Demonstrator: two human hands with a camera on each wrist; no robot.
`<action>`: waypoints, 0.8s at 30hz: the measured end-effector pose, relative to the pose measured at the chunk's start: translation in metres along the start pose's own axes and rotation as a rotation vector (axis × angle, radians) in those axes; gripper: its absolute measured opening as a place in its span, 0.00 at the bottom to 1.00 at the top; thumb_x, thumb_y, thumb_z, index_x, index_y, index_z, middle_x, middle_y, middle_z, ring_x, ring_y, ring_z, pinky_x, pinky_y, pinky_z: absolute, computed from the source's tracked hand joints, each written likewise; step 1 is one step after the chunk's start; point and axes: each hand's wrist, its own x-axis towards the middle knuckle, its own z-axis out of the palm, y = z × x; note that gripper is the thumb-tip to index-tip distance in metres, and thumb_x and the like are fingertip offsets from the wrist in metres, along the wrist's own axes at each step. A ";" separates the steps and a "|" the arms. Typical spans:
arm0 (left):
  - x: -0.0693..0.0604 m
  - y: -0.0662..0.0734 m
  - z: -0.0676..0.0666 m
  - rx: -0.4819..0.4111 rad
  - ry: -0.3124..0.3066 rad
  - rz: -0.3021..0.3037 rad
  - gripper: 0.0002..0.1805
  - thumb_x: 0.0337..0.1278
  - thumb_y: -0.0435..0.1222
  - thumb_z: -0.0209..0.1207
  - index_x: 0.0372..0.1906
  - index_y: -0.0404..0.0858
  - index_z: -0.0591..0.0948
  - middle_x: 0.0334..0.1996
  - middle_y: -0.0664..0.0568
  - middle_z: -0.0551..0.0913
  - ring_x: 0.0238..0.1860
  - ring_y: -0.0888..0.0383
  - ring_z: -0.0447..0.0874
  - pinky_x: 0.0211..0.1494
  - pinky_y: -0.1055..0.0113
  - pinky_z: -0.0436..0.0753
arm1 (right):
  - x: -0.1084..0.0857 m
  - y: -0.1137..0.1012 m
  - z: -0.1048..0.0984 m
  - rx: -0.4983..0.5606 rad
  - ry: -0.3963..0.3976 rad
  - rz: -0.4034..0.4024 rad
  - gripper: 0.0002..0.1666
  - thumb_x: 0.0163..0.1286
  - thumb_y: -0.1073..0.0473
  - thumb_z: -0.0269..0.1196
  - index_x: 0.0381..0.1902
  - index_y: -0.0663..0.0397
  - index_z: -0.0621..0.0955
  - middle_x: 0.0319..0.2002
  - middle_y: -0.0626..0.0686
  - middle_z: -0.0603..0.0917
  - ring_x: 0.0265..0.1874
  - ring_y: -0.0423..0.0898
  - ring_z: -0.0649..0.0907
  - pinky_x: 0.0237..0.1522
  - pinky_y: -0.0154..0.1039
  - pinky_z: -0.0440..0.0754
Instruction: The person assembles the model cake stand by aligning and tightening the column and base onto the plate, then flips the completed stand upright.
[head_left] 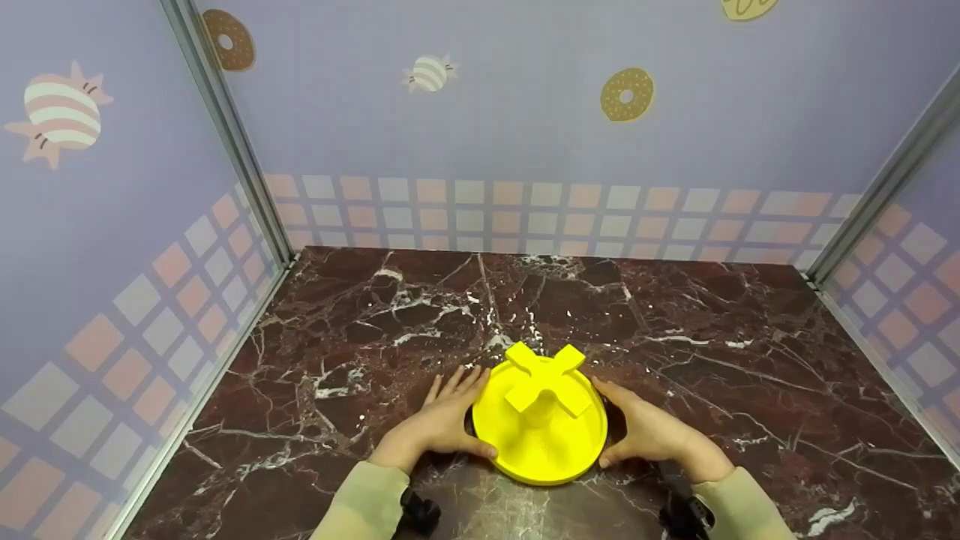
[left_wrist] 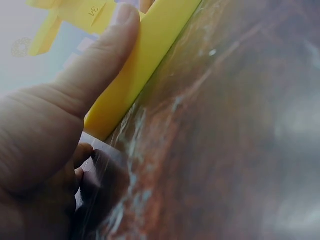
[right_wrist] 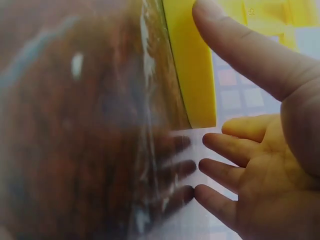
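Observation:
A round, shallow yellow dish [head_left: 544,461] sits on the dark marbled tabletop, near the front in the head view. From its middle rises a post topped by an X-shaped yellow piece [head_left: 546,377] with blunt arms. My left hand [head_left: 441,421] lies along the dish's left side, thumb against the rim and fingers spread outward. On the opposite side, my right hand [head_left: 651,429] frames the rim with thumb and index finger. The right wrist view shows its other fingers straight and apart from the yellow wall [right_wrist: 192,65]. Small raised marks appear on the yellow top [left_wrist: 92,14].
The marbled tabletop [head_left: 360,300] surrounds the dish. Patterned lilac panels stand at the back [head_left: 517,135], left [head_left: 82,247] and right, with metal corner posts [head_left: 232,135] between them. A black strap device [head_left: 420,512] is on each wrist.

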 end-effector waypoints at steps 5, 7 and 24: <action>-0.001 0.000 -0.002 -0.001 -0.004 0.015 0.73 0.40 0.62 0.77 0.84 0.39 0.45 0.85 0.46 0.46 0.85 0.38 0.33 0.83 0.34 0.30 | 0.000 -0.001 0.002 0.009 -0.041 0.022 0.75 0.43 0.50 0.85 0.78 0.74 0.56 0.78 0.73 0.59 0.77 0.77 0.55 0.75 0.74 0.57; -0.001 0.001 -0.002 -0.001 -0.009 0.016 0.74 0.39 0.61 0.78 0.84 0.39 0.45 0.84 0.46 0.47 0.85 0.38 0.33 0.83 0.34 0.30 | 0.000 -0.003 0.003 0.006 -0.050 0.029 0.75 0.43 0.50 0.85 0.79 0.74 0.55 0.78 0.72 0.59 0.78 0.77 0.54 0.75 0.73 0.56; -0.002 0.004 -0.002 0.002 0.004 0.012 0.77 0.31 0.58 0.82 0.84 0.40 0.47 0.84 0.49 0.52 0.85 0.38 0.33 0.82 0.33 0.28 | 0.003 -0.010 0.006 -0.050 -0.004 0.066 0.74 0.40 0.51 0.86 0.79 0.69 0.58 0.78 0.68 0.62 0.78 0.73 0.58 0.74 0.69 0.63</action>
